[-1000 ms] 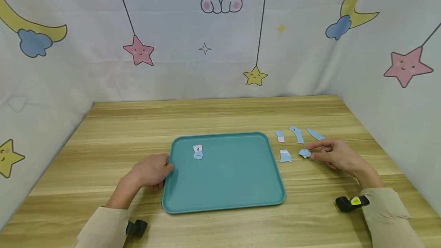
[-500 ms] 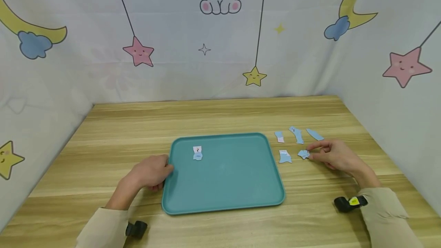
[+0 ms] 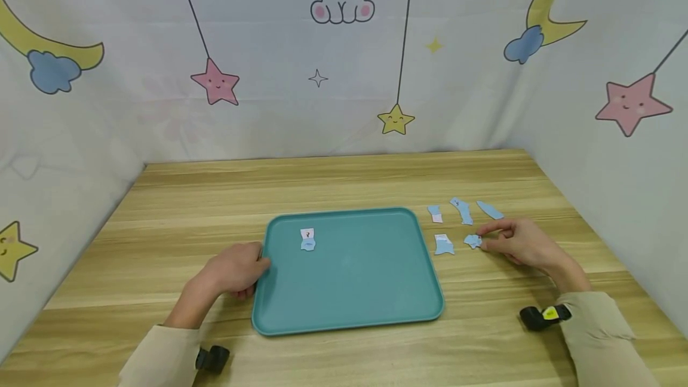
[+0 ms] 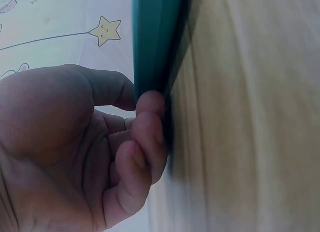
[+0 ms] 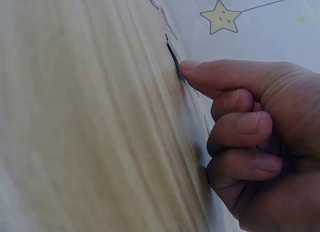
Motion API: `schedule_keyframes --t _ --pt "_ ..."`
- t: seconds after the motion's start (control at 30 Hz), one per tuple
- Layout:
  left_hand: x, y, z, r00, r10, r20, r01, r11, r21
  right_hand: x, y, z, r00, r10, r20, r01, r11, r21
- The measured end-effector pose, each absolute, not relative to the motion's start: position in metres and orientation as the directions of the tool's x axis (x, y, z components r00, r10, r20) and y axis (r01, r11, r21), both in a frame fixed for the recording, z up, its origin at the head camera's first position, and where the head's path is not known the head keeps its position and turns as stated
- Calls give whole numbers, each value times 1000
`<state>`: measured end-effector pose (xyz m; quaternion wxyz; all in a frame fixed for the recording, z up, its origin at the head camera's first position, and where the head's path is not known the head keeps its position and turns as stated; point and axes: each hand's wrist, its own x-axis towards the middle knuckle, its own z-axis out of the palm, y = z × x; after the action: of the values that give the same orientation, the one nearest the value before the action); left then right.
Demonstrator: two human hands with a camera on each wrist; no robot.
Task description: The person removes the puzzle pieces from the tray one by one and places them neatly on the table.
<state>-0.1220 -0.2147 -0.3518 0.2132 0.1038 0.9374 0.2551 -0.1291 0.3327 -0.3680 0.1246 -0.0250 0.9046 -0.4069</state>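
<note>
My left hand grips the left rim of a teal tray, thumb on top and fingers curled beneath it in the left wrist view. On the tray's upper left lies a white and light blue puzzle piece. To the right of the tray, my right hand pinches the edge of a small, jagged light blue puzzle piece between thumb and index finger, at the table surface. In the right wrist view that piece is seen nearly edge-on, and the other fingers are curled in.
Near the right hand lie several more flat pieces: a blue and white one, a blue and pink one, a long one and a pointed blue one. The wooden table meets a printed cloth backdrop.
The head view has shifted slightly. My left hand keeps its grip on the tray rim, and my right hand stays at the small piece, with hardly any movement.
</note>
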Motion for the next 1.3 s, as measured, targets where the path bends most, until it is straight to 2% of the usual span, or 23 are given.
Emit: schedule_keyframes --t 0.5,1.3 --pt "-121 -215 -351 -890 301 -343 80 843 532 -128 340 -369 -965 -152 -213 84 592 -801" --pt "-122 -214 -351 -885 294 -360 70 849 523 -126 313 -349 -974 -211 -84 -43 535 -843"
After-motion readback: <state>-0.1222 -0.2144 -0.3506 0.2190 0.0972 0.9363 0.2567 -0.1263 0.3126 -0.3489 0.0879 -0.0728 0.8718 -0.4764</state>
